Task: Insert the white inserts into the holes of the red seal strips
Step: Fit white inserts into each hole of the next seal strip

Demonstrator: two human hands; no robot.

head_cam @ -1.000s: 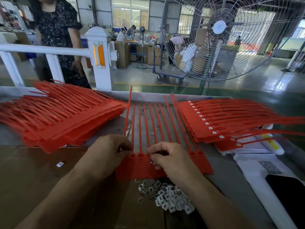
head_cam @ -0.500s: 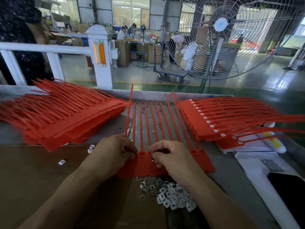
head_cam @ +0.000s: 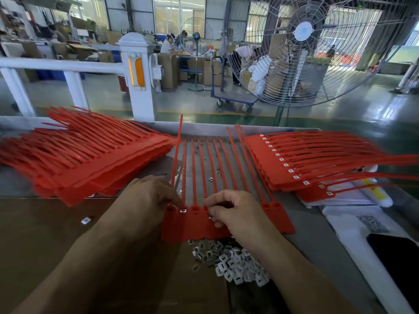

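Your right hand (head_cam: 238,214) hides part of the red seal strips (head_cam: 197,220) and pinches a small white insert (head_cam: 210,215), barely visible. Your left hand (head_cam: 147,196) presses fingertips on the strip heads beside a seated insert (head_cam: 183,210). Loose white inserts (head_cam: 233,261) are heaped near you on the grey surface (head_cam: 317,252); a wire-caged fan (head_cam: 303,48) stands beyond.

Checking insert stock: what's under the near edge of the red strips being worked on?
Loose white inserts pile out from beneath the strip row's near edge. How far they run underneath is covered by the tags and the right hand.
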